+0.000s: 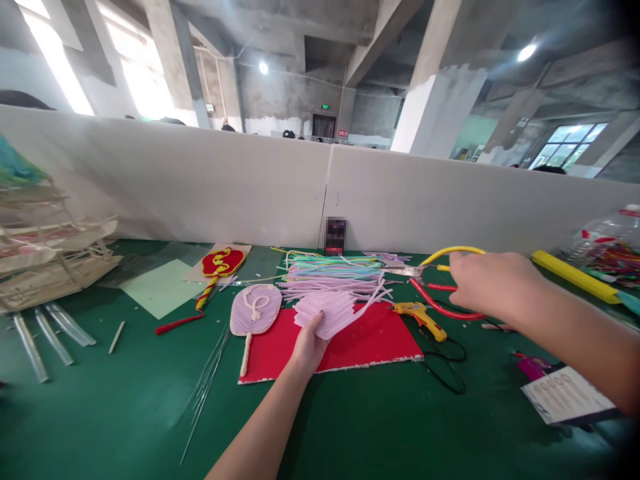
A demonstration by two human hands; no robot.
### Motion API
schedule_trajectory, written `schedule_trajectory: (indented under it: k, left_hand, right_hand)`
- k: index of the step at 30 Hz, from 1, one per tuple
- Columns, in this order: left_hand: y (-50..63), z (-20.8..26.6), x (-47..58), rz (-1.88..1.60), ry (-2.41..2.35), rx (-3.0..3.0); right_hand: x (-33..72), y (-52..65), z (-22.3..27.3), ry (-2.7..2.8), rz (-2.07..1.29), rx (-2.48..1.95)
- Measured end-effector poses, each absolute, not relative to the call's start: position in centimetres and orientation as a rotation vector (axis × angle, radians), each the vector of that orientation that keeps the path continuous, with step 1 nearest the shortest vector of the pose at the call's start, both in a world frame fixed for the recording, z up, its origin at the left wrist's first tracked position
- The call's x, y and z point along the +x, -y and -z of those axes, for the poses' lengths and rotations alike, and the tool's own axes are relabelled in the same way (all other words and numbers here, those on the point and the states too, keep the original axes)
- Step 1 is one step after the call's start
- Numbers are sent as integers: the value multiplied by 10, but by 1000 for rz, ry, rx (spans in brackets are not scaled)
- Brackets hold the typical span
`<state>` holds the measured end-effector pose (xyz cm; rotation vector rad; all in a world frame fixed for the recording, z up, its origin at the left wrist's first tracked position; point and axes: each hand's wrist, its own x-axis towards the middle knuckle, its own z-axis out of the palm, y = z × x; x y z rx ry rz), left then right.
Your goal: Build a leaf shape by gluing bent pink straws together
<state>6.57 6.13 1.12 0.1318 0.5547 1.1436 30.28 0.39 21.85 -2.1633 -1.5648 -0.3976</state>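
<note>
My left hand [307, 348] pinches a flat lilac panel of pipe cleaners laid side by side [326, 315], thumb on top; a few loose ends stick out at its right. It is held above a red board [373, 343]. My right hand [493, 283] grips scissors [416, 271] with one yellow and one red handle. The handles are spread, and the blades point left, over the right end of a pile of lilac, green and blue pipe cleaners [330, 268]. Left of the panel lies a finished-looking lilac fan [256, 310] with a cream edge and handle.
A yellow glue gun [421, 320] with a black cord lies right of the board. A red and yellow fan [220, 261], thin wires [207, 373] and clear tubes [63, 340] lie left. A phone [335, 235] leans on the white partition [225, 180]. A model ship [55, 247] stands far left.
</note>
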Motion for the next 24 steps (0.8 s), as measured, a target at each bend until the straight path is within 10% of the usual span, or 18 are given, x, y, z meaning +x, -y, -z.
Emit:
schedule_trajectory:
  k: [4,11,24]
  left_hand:
    - [-62,-11,67,-1147,-559,124]
    - [-62,-12,68,-1132,-574,128]
    - [-71,-57,54,-1244,-550,140]
  right_hand:
    - [267,3,-204,1715,388,-2495]
    - [246,-12,-110,1408,-376,-1720]
    - [227,-21,-32,867,-734,-1386]
